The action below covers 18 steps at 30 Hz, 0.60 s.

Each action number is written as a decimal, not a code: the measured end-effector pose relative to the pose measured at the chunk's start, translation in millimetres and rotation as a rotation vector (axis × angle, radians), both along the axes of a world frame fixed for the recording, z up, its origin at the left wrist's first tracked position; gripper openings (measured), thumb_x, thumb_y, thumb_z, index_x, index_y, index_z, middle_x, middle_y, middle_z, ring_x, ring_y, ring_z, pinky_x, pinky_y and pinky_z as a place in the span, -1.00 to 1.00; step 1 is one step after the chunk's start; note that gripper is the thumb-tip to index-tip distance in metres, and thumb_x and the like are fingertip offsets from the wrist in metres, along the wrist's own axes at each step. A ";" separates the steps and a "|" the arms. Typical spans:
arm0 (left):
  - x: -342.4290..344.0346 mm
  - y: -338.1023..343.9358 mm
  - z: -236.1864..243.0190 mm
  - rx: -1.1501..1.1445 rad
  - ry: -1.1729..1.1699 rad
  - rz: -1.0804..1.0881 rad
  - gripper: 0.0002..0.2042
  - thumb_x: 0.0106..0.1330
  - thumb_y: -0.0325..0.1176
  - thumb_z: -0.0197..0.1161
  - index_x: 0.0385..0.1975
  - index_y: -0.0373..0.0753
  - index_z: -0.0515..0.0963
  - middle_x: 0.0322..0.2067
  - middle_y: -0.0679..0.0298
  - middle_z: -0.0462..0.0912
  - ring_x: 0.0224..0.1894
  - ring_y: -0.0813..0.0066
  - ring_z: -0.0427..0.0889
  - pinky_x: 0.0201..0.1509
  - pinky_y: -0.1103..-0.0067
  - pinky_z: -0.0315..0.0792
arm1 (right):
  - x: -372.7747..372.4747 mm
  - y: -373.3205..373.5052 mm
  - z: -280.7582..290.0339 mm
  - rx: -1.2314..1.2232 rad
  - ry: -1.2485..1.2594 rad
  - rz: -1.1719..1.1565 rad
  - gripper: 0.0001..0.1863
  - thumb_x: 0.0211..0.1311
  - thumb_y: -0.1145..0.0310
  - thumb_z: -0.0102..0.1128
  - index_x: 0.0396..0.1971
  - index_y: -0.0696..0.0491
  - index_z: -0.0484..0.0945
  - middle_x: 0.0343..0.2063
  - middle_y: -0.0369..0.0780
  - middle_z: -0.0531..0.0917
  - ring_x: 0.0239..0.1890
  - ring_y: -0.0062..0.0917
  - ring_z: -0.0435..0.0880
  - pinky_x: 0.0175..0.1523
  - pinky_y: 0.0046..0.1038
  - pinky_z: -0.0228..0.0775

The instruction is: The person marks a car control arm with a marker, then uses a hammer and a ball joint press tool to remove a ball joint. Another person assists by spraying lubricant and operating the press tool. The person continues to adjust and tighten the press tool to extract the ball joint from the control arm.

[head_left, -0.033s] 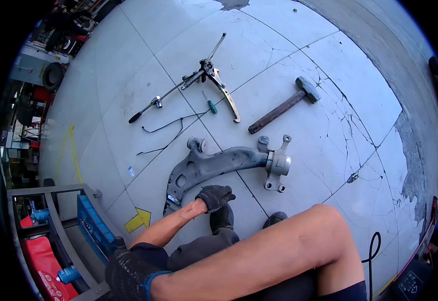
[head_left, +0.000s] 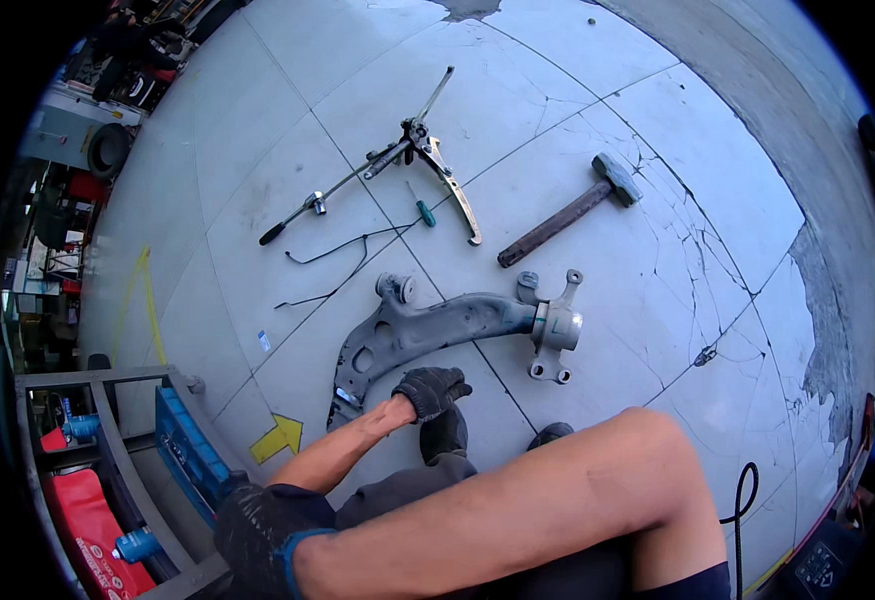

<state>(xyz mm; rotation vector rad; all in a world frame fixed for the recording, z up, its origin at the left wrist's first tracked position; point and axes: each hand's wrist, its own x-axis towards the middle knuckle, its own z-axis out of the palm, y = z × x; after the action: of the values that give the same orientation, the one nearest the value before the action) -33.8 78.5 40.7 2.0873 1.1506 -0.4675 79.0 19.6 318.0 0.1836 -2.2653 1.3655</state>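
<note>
Left hand [head_left: 432, 392], gloved, hangs just beside the inner curve of the grey suspension arm [head_left: 437, 325]; its fingers lie together and half-curled, with the palm hidden, so any grip cannot be confirmed. Right hand [head_left: 267, 535], also gloved, is drawn across the body beside the cart [head_left: 107, 378] — dark glove against dark sleeve, so whether its fingers are apart or closed cannot be told.

The suspension arm lies on the pale floor [head_left: 247, 200] ahead of the person, its broad end toward the cart and its hub toward the floor's broken right edge. Lying along its length, it appears placed for stability and easy reach. Beyond it, the hammer [head_left: 562, 219] rests with its head toward that same edge and its handle directed back, presumably for ready pick-up. Farther up is the puller [head_left: 416, 133], its spread legs likely preventing rolling. Between puller and suspension arm lie a green-handled screwdriver [head_left: 425, 213] and a thin bent rod [head_left: 362, 245], loosely grouped — apparently for access. A blue tray [head_left: 192, 455] stands along the cart's right edge; a red pouch [head_left: 92, 520] sits nearer its left edge, probably for storage off the floor.
</note>
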 end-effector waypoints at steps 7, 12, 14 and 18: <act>32.6 25.5 3.0 0.204 -0.253 0.108 -0.58 0.41 0.00 0.25 0.05 -0.21 0.62 -0.13 -0.01 0.74 -0.03 -0.04 0.69 0.09 0.20 0.53 | 78.1 95.1 -1.4 -0.109 0.091 -0.474 -0.58 0.29 0.34 0.36 0.12 0.11 0.59 -0.04 -0.04 0.72 -0.04 -0.27 0.75 0.10 -0.30 0.61; -8.3 120.9 14.9 0.518 -0.205 0.502 -0.57 0.25 -0.12 0.43 0.07 -0.15 0.60 -0.11 0.11 0.73 0.01 0.08 0.67 0.13 0.25 0.52 | 254.7 87.0 -115.4 -0.226 -0.532 -1.188 -0.66 0.31 0.59 0.23 0.08 0.18 0.62 -0.09 -0.08 0.73 -0.10 -0.34 0.76 0.03 -0.33 0.66; -21.5 163.7 13.9 0.644 -0.133 0.514 -0.53 0.21 -0.16 0.47 0.11 -0.14 0.59 -0.07 0.16 0.71 0.05 0.13 0.65 0.17 0.27 0.50 | 335.1 26.3 -142.9 -0.277 -0.747 -1.312 -0.67 0.25 0.54 0.25 0.03 0.17 0.63 -0.15 -0.04 0.72 -0.13 -0.20 0.76 0.04 -0.27 0.61; -65.5 224.4 -1.9 0.675 0.101 0.551 -0.48 0.21 -0.09 0.46 0.17 -0.07 0.57 0.09 0.11 0.65 0.15 0.08 0.61 0.24 0.24 0.47 | 433.9 -155.6 -149.9 -0.427 -1.288 -1.314 -0.69 0.16 0.41 0.39 -0.07 0.11 0.65 -0.29 -0.11 0.71 -0.32 -0.27 0.73 -0.16 -0.30 0.59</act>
<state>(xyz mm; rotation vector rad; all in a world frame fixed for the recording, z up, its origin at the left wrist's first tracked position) -99.2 302.8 38.8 2.1427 2.0726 0.1055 512.9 -136.0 168.1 -2.3835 -1.8038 1.0996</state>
